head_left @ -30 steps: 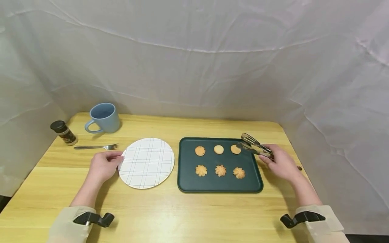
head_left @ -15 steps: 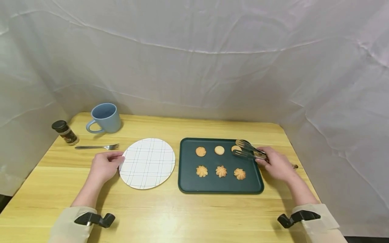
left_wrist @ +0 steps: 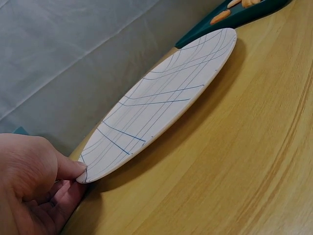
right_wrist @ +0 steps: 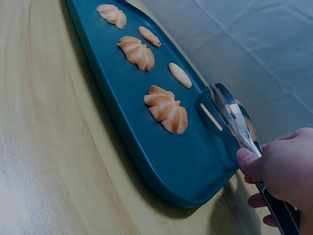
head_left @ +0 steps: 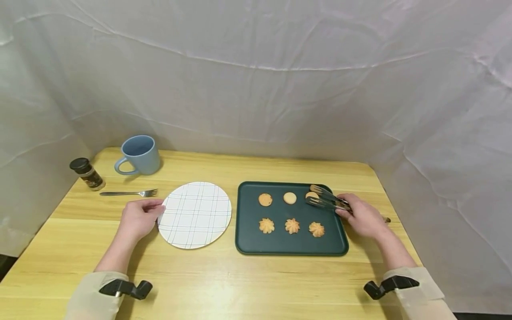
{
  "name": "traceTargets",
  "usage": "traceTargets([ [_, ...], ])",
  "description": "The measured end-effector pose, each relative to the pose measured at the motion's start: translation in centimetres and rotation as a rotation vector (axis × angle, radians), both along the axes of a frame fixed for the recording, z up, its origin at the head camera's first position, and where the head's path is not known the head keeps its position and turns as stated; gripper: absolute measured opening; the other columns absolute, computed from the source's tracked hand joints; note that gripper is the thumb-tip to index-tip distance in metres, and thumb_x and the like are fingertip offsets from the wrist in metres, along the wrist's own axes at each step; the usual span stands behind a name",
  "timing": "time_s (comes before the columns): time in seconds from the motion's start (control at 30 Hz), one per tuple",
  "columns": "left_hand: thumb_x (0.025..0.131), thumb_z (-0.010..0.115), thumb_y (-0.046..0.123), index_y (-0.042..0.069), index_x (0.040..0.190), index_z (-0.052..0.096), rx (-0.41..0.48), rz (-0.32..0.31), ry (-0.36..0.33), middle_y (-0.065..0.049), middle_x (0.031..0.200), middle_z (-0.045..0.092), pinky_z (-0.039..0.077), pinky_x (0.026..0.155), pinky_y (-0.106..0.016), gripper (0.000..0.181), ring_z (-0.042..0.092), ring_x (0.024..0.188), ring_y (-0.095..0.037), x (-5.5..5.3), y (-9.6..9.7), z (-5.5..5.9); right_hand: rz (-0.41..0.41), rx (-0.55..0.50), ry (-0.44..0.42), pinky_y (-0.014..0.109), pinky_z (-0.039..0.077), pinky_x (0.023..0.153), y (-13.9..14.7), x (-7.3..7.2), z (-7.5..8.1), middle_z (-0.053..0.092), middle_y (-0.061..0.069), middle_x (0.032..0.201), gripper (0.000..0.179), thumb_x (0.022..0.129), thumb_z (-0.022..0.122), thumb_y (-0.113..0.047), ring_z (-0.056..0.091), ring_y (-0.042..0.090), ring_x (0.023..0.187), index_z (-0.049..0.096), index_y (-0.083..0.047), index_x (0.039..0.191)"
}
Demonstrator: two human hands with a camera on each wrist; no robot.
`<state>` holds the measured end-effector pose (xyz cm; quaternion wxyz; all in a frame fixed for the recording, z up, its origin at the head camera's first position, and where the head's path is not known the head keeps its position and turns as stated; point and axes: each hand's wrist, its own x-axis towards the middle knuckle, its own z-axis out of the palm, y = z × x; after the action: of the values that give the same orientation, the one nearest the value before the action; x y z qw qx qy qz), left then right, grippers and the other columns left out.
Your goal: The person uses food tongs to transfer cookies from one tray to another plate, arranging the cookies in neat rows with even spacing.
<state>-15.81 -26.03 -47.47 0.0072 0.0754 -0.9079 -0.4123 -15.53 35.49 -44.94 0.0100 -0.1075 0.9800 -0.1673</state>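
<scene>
My left hand [head_left: 138, 218] pinches the left rim of a round white plate [head_left: 194, 215] with thin blue lines. In the left wrist view the thumb lies on top of the rim and the plate [left_wrist: 156, 107] is tilted. My right hand [head_left: 364, 215] grips metal tongs [head_left: 330, 205] over the right end of a dark green tray [head_left: 292, 245]. Their slotted tips are spread at the far-right round cookie [head_left: 311, 195], which they partly cover. In the right wrist view the tongs [right_wrist: 234, 115] hide that cookie, so contact is unclear.
Two more round cookies lie in the tray's back row, and three flower-shaped cookies [head_left: 292, 226] in front. Left of the plate are a fork [head_left: 130, 193], a blue mug [head_left: 142, 155] and a black-capped seasoning jar [head_left: 88, 174]. Grey cloth [head_left: 256, 102] walls the table's back and sides.
My right hand has moved left, bringing the tongs from the tray's right edge down to the far-right round cookie. The left hand stays at the plate's rim.
</scene>
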Motion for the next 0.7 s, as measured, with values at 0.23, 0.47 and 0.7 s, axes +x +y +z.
traceTargets([
  [0.23,0.101,0.07,0.015,-0.005,0.123,0.075,-0.001,-0.002,0.021,-0.02,0.112,0.077,0.051,0.072,-0.022,0.03,0.069,0.099,-0.027,0.04,0.04,0.03,-0.013,0.01,0.004,0.069,0.048,0.093,-0.13,0.3,0.0,0.061,0.027,0.139,0.044,0.107,0.066,-0.025,0.061,0.052,0.121,0.057,-0.002,0.143],
  [0.47,0.101,0.071,0.015,-0.005,0.123,0.075,0.002,-0.002,0.027,-0.02,0.112,0.077,0.051,0.072,-0.021,0.03,0.07,0.099,-0.028,0.1,0.08,0.01,-0.024,0.031,0.004,0.069,0.048,0.092,0.02,0.65,-0.13,0.061,0.026,0.14,0.043,0.108,0.064,-0.026,0.061,0.051,0.122,0.057,-0.003,0.143],
  [0.7,0.101,0.07,0.015,-0.005,0.124,0.074,0.007,0.001,0.016,-0.02,0.112,0.076,0.051,0.072,-0.022,0.03,0.069,0.1,-0.029,0.13,0.13,0.08,-0.027,0.039,0.012,0.069,0.049,0.088,0.12,0.79,-0.07,0.062,0.025,0.138,0.041,0.108,0.064,-0.026,0.062,0.05,0.119,0.057,-0.005,0.143],
])
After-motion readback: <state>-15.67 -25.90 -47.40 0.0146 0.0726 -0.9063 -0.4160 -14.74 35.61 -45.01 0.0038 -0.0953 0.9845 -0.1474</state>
